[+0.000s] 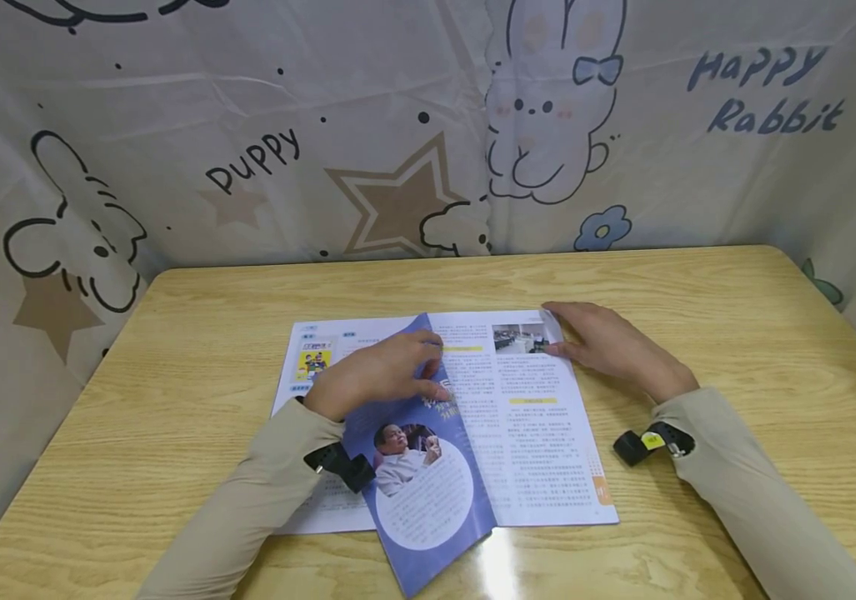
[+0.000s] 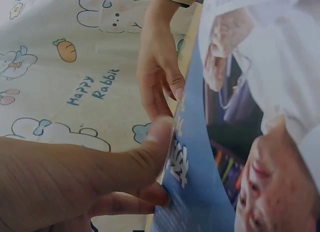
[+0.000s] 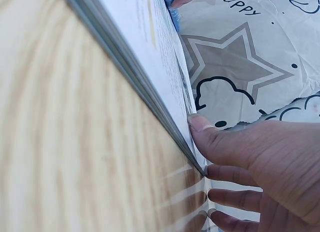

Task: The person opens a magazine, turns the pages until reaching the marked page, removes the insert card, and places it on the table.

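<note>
An open magazine (image 1: 540, 433) lies on the table, its pages covered with printed text. Between its two sides a blue page (image 1: 428, 492) stands lifted and slanted, carrying a photo of a person and a white circle of text. My left hand (image 1: 378, 371) pinches this page's edge between thumb and fingers; the left wrist view shows the thumb (image 2: 160, 137) at the edge. At the magazine's upper right corner, my right hand (image 1: 608, 342) grips the edge. In the right wrist view its thumb (image 3: 202, 124) lies on the top page, with the fingers (image 3: 235, 199) at the outer edge.
The wooden table (image 1: 195, 350) reaches out on both sides of the magazine. Behind it hangs a pale cloth (image 1: 382, 75) printed with a rabbit, a puppy and stars. Black straps with small devices (image 1: 341, 462) sit on both wrists, over beige sleeves (image 1: 247, 492).
</note>
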Motion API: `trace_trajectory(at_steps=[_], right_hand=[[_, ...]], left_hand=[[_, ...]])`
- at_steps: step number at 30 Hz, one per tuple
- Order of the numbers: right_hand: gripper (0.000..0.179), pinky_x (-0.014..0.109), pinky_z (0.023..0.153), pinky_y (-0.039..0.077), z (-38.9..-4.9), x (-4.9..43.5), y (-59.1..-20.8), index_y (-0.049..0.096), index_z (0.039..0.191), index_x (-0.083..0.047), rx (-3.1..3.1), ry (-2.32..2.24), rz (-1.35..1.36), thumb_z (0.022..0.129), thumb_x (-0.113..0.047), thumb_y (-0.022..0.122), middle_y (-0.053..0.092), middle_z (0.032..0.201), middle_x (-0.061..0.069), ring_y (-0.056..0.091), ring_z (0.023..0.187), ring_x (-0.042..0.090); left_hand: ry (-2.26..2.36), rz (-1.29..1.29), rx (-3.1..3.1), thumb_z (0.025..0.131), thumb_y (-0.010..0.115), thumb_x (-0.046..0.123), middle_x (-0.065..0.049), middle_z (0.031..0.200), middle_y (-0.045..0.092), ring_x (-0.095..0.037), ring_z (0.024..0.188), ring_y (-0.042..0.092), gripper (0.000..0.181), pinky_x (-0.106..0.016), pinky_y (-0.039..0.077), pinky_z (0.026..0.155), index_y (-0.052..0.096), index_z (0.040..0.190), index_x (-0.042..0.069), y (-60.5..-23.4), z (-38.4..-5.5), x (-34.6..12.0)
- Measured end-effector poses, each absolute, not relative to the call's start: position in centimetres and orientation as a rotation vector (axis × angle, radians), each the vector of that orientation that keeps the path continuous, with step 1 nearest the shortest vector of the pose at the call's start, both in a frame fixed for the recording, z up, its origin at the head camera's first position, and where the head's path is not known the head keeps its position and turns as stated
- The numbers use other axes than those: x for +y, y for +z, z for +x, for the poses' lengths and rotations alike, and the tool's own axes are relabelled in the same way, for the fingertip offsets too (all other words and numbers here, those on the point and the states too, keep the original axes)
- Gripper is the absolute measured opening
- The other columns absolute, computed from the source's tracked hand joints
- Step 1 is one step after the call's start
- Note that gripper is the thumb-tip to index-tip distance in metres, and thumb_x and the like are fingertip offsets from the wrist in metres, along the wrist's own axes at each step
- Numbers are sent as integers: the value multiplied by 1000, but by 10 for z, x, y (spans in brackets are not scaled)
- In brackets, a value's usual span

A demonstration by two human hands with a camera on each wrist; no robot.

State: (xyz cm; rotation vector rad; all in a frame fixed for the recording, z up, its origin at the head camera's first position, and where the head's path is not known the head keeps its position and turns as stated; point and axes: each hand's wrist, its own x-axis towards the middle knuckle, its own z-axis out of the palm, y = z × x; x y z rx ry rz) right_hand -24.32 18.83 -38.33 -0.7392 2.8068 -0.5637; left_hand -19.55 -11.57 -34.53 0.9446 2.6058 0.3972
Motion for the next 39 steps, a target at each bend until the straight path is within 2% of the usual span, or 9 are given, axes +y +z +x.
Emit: trace_trajectory(at_steps=[3,7,13,18,21,25,29,33,39], right_hand=[[64,54,110,29,-243,188,-384,39,145,0,2808,-560,-742,91,-20,69,41,146,23,35,135,42],[64,54,109,30,-243,188,-384,40,144,0,2815,-558,-752,91,-20,69,42,145,23,37,135,41],[63,54,109,30,-243,188,-385,40,144,0,2817,-561,-748,91,-19,69,42,145,23,37,135,41],[63,54,109,30,-243,187,-384,41,144,-1,2825,-559,-749,91,-19,69,43,145,22,37,135,41],[63,54,109,30,-242,186,-383,42,143,0,2836,-555,-755,90,-20,69,43,144,23,37,134,41],[62,55,109,30,-242,185,-382,42,143,0,2838,-545,-755,91,-21,69,43,145,23,37,134,42],[62,55,109,29,-241,185,-381,41,144,-1,2832,-540,-754,92,-22,68,42,145,23,36,135,42],[62,54,109,30,-241,185,-383,42,143,-1,2846,-533,-745,91,-20,69,43,145,22,37,134,41],[62,54,108,31,-242,184,-384,41,143,0,2856,-523,-757,90,-19,69,43,144,22,38,134,41]], left_hand=[[408,897,2598,85,73,32,-7,113,56,-19,101,54,34,-32,45,88,60,103,6,-344,-194,-115],[348,861,2571,86,73,30,-13,139,47,-27,127,48,52,-38,39,104,58,131,10,-341,-193,-115],[308,929,2549,86,72,29,-16,142,45,-31,131,44,41,-39,36,108,65,122,10,-339,-193,-119],[360,972,2566,83,75,28,-12,123,56,-25,112,54,27,-36,44,96,65,96,7,-339,-194,-121],[355,920,2584,76,82,25,-13,127,54,-28,114,53,30,-37,44,96,61,87,7,-341,-194,-121],[288,761,2617,65,89,28,-17,150,35,-45,131,38,48,-54,40,101,56,96,11,-345,-193,-121],[242,637,2632,60,89,35,-16,158,21,-53,138,20,67,-72,30,98,48,109,13,-351,-193,-121],[259,575,2616,61,88,37,-15,160,13,-49,142,10,83,-75,18,101,41,125,13,-355,-196,-122],[264,556,2598,63,87,35,-15,161,10,-47,143,4,99,-74,14,104,30,141,14,-359,-197,-122]])
